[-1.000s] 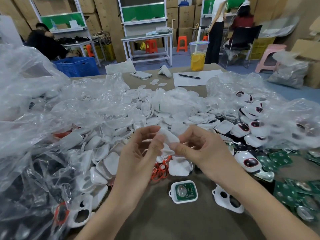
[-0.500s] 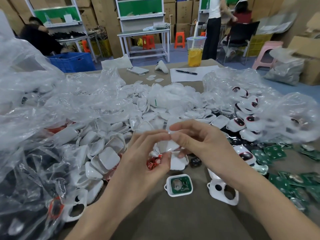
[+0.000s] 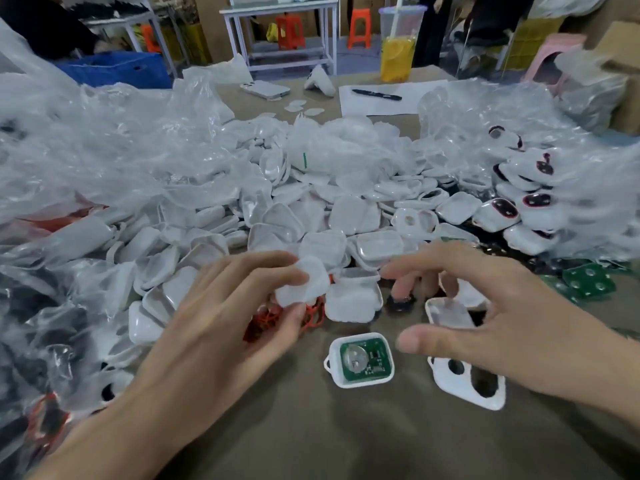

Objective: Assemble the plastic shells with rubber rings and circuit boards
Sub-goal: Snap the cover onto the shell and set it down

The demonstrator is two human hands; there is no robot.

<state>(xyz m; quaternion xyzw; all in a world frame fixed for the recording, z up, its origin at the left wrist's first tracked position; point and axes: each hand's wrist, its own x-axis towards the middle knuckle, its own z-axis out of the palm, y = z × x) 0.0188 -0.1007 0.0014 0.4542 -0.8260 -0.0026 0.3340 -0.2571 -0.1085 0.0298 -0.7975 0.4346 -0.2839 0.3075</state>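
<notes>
Pinching a shell [image 3: 304,280] between thumb and forefingers, the left hand [image 3: 214,327] hovered just above a tangle of red rings [image 3: 313,318] at the near edge of the pile [image 3: 349,216], as I watched through the head camera. I judged that the grip left the shell's hollow side free for a ring, and that the rings lay right beneath for a quick pick.

The right hand [image 3: 512,327] hung apart from it, fingers spread and relaxed, gripping nothing. Beneath it were an open shell [image 3: 448,313] and a cover [image 3: 467,386] with holes, and it looked to me poised to reach for the next part.

Between the two hands, on the table [image 3: 346,438], sat a fitted shell [image 3: 363,362] with a green board inside. I supposed it was parked close as work in hand. Spare boards [image 3: 588,280] lay off to the right, and finished units [image 3: 498,211] sat beyond them, half under plastic.

Much was hard to read. The pinched shell was blurred, and I could not tell whether a ring sat in it. The left hand covered part of the rings. The right fingertips partly hid a small dark piece [image 3: 401,301] that I could not identify. Bags [image 3: 104,161] veiled the stock on the left, and the frame's right edge was smeared.
</notes>
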